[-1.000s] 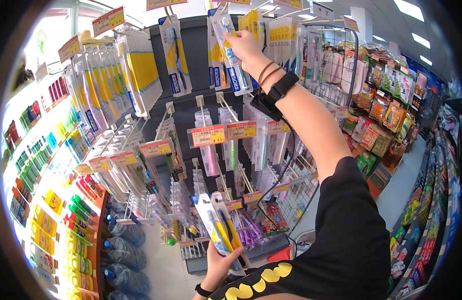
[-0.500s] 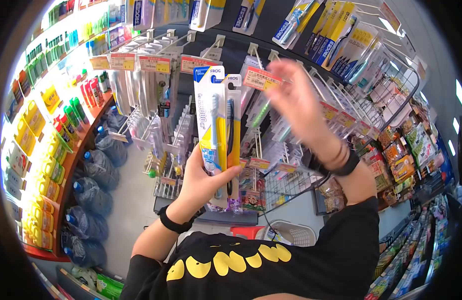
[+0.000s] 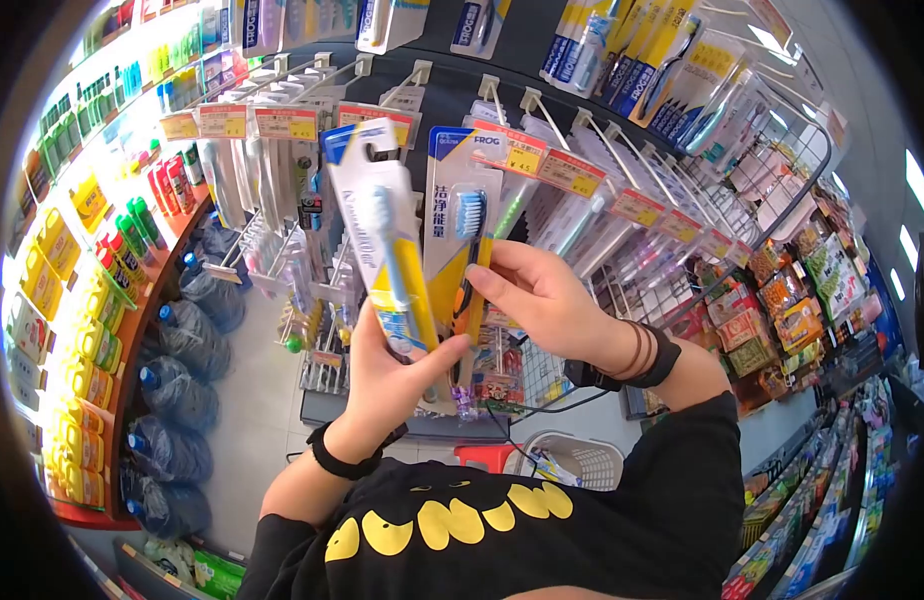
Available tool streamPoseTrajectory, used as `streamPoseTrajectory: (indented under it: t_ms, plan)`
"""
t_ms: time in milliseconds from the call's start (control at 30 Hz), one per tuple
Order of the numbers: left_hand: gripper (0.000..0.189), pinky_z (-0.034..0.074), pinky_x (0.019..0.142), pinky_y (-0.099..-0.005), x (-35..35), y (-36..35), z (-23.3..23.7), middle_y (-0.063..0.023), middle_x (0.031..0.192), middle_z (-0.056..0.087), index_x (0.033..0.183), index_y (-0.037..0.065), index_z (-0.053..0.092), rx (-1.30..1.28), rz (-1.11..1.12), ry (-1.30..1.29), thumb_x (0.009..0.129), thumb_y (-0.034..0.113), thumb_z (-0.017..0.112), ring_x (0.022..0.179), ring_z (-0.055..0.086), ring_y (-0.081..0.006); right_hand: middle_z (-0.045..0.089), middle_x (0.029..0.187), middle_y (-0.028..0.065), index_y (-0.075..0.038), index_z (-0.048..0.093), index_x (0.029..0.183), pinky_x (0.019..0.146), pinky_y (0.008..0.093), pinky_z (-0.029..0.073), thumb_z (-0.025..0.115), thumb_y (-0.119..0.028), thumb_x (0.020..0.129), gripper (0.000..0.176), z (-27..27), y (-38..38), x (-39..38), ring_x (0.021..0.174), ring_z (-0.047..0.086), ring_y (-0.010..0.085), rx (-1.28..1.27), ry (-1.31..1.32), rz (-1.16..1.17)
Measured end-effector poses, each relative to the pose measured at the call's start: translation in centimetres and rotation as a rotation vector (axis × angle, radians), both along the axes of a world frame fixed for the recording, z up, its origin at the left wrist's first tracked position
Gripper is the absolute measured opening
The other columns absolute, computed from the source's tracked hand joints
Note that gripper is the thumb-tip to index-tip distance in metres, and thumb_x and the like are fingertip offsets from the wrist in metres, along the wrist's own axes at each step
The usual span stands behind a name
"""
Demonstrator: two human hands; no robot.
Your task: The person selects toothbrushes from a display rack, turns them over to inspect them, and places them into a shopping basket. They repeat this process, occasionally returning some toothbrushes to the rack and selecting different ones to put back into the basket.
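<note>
My left hand (image 3: 390, 368) is closed round the lower part of a packaged toothbrush (image 3: 394, 265) with a light blue handle, its card white, blue and yellow and tilted to the left. Beside it stands a second packaged toothbrush (image 3: 469, 215) with blue bristles and a dark handle. My right hand (image 3: 532, 298) pinches that second pack by its right edge, the thumb lying on its front. The left thumb reaches across to the second pack's lower end. Both packs face me, in front of the hanging toothbrush display.
Metal hooks with hanging toothbrushes and price tags (image 3: 572, 172) fill the rack ahead. A wire rack edge (image 3: 827, 150) curves on the right near snack bags (image 3: 782, 275). Large water bottles (image 3: 182, 395) line the left shelf. A grey basket (image 3: 592, 455) stands low by a red object (image 3: 482, 457).
My right hand has come down from the rack's tags and taken hold of the dark-handled toothbrush pack. The two packs, overlapping before, are now spread apart, the left one tilting left.
</note>
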State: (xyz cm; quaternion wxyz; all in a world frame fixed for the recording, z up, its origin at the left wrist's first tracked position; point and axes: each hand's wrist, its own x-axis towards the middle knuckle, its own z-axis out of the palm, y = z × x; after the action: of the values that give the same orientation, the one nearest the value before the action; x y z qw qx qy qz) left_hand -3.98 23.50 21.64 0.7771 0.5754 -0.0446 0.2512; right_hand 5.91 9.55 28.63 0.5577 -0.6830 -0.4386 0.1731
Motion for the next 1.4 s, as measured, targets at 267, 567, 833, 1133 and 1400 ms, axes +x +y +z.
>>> streamPoseTrajectory:
  t_ms: [267,567,833,1133,1400]
  plan:
    - [0.053,0.047,0.079,-0.026,-0.1,0.0,-0.8,-0.006,0.1,0.06,0.113,0.001,0.046,-0.004,0.005,0.02,0.069,0.005,0.076,0.089,0.06,-0.0116,0.06,0.087,0.005,0.004,0.057,0.101,0.071,0.026,0.045,0.05,-0.02,0.093,0.025,0.4,0.0,-0.7,0.078,0.054,0.0087,-0.01,-0.049,0.013]
    - [0.054,0.048,0.078,-0.026,-0.2,0.1,-0.8,-0.0063,0.101,0.061,0.113,0.001,0.046,-0.006,-0.049,0.031,0.069,0.006,0.077,0.089,0.06,-0.0114,0.06,0.085,0.0052,0.003,0.057,0.098,0.071,0.0259,0.045,0.05,-0.019,0.093,0.024,0.5,-0.1,-0.9,0.077,0.055,0.0088,-0.02,-0.067,0.015]
    - [0.054,0.048,0.078,-0.0253,-0.1,0.1,-0.9,-0.0057,0.101,0.06,0.113,0.001,0.046,0.009,-0.034,0.014,0.069,0.006,0.078,0.088,0.059,-0.0112,0.06,0.09,0.0048,0.003,0.055,0.103,0.07,0.0252,0.045,0.048,-0.019,0.094,0.025,0.9,-0.2,-1.0,0.08,0.054,0.0077,-0.025,-0.021,-0.008]
    - [0.049,0.052,0.058,-0.0256,-0.6,0.6,-1.5,-0.005,0.082,0.058,0.111,0.0,0.043,-0.062,-0.088,0.077,0.072,0.003,0.073,0.064,0.061,-0.0132,0.055,0.085,0.0037,0.0,0.054,0.096,0.069,0.0249,0.041,0.044,-0.017,0.095,0.02,10.7,2.2,3.5,0.076,0.049,0.0078,0.253,-0.392,-0.198]
    - [0.046,0.052,0.058,-0.0257,-1.5,0.2,-1.4,-0.0052,0.079,0.058,0.108,0.002,0.044,-0.044,-0.103,0.114,0.072,0.001,0.072,0.064,0.061,-0.0136,0.058,0.075,0.0141,0.006,0.055,0.09,0.062,0.0333,0.043,0.047,-0.025,0.089,0.032,18.8,8.7,13.7,0.067,0.054,0.0196,0.216,-0.601,-0.405]
